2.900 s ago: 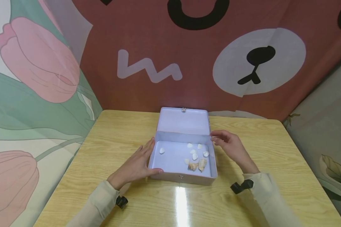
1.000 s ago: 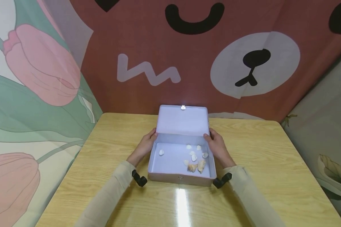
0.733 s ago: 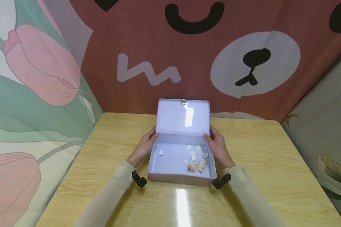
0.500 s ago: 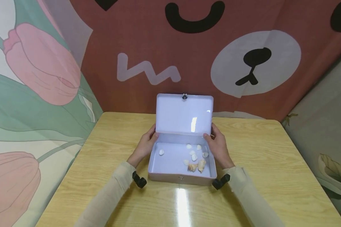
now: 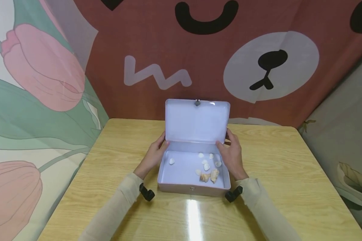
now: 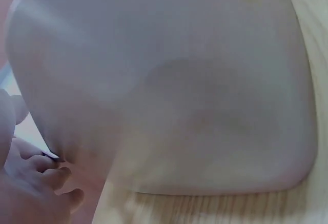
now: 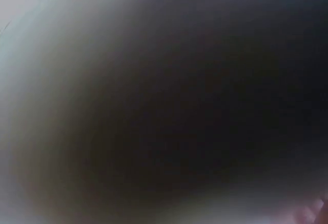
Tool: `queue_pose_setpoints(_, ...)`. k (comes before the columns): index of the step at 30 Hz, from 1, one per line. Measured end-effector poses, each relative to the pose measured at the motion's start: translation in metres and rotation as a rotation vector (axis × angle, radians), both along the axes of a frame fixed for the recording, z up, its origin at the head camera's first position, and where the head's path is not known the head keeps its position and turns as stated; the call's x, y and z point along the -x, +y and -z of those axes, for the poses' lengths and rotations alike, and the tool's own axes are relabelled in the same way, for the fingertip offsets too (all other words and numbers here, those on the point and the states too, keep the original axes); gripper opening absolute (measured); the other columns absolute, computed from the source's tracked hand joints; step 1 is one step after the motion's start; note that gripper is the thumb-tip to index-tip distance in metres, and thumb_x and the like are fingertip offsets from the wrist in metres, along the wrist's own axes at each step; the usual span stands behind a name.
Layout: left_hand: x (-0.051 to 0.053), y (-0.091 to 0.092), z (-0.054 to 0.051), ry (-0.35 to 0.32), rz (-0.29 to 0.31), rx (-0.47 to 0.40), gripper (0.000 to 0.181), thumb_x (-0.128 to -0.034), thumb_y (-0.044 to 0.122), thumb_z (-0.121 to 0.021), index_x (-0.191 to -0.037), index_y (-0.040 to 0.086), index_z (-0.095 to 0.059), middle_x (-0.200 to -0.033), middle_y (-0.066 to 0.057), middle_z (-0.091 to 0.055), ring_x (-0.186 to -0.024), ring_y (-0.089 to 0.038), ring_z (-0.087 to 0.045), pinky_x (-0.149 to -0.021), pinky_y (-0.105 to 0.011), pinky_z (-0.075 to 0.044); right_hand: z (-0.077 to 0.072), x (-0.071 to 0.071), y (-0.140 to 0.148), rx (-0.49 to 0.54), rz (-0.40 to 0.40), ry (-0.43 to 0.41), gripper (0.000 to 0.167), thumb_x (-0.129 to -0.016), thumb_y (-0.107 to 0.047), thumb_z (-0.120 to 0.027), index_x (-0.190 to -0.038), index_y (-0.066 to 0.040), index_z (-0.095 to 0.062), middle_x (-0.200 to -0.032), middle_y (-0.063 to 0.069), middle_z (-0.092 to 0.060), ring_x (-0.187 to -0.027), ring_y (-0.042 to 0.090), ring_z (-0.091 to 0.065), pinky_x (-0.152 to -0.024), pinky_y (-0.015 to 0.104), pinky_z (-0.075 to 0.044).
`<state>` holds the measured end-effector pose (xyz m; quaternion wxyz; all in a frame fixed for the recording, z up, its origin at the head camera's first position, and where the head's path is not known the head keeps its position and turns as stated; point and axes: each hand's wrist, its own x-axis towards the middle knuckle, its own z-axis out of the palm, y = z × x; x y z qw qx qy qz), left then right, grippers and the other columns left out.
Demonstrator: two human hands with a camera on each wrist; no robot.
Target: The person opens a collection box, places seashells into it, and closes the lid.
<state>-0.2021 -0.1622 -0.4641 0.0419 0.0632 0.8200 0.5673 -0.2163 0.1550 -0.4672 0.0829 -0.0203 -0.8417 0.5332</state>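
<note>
A pale lilac tin box (image 5: pixel 181 188) sits on the table in the head view, its hinged lid (image 5: pixel 196 120) raised at the back with a metal clasp (image 5: pixel 197 102). My left hand (image 5: pixel 152 154) holds the box's back left corner, thumb at the rim and fingers behind the lid. At the back right corner my right hand (image 5: pixel 233 158) does the same. Inside are two larger brown seashells, a spiral one (image 5: pixel 204 177) and a ribbed one (image 5: pixel 215 175), with several small white shells. One white shell (image 5: pixel 171 161) lies apart at left. A blurred, dark surface fills the right wrist view.
The wooden table (image 5: pixel 117 134) extends on both sides of the box. A printed cloth (image 5: pixel 144 100) hangs right behind the table's back edge, close to the lid. More printed cloths flank it left and right.
Both hands came to the box's back corners. The lid has swung upward from lying back to a steeper angle. Box and shells have stayed in place.
</note>
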Motion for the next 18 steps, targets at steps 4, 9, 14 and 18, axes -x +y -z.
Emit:
queue_pose_setpoints(4,-0.003,0.001,-0.006,-0.004,-0.023,0.012,0.064,-0.1161,0.043,-0.038,-0.171,0.012,-0.024,-0.178,-0.009,-0.027,-0.165,-0.031,-0.027,-0.135,-0.051,-0.026,0.002,-0.001,0.001,-0.031,0.022,0.099,0.064,-0.109,-0.032,-0.059,-0.167,-0.014,-0.037,-0.15,0.019,-0.051,-0.137,0.036,-0.054,-0.118,0.058,-0.048)
queue_pose_setpoints(9,-0.007,-0.001,-0.01,0.017,-0.02,-0.022,0.066,-0.1168,0.049,-0.026,-0.169,0.009,-0.029,-0.175,-0.011,-0.032,-0.164,-0.031,-0.029,-0.137,-0.05,-0.024,0.005,-0.003,0.0,-0.004,0.053,0.227,0.053,-0.114,-0.038,-0.049,-0.158,-0.008,-0.049,-0.145,0.019,-0.056,-0.137,0.035,-0.055,-0.118,0.055,-0.046)
queue_pose_setpoints(14,-0.009,-0.002,-0.013,0.013,0.0,-0.036,0.069,-0.1172,0.048,-0.018,-0.168,0.002,-0.029,-0.174,-0.017,-0.032,-0.164,-0.033,-0.03,-0.137,-0.051,-0.021,0.008,-0.001,0.0,0.002,0.11,0.342,0.042,-0.114,-0.031,-0.048,-0.139,0.001,-0.061,-0.136,0.022,-0.06,-0.127,0.034,-0.058,-0.108,0.044,-0.048)
queue_pose_setpoints(18,-0.009,-0.003,-0.017,-0.019,0.018,-0.022,0.078,-0.1157,0.054,-0.011,-0.166,-0.003,-0.028,-0.175,-0.021,-0.03,-0.164,-0.035,-0.029,-0.137,-0.051,-0.022,0.009,-0.003,0.003,-0.03,0.152,0.425,0.035,-0.112,-0.024,-0.055,-0.13,0.003,-0.068,-0.123,0.023,-0.06,-0.111,0.022,-0.059,-0.094,0.03,-0.046)
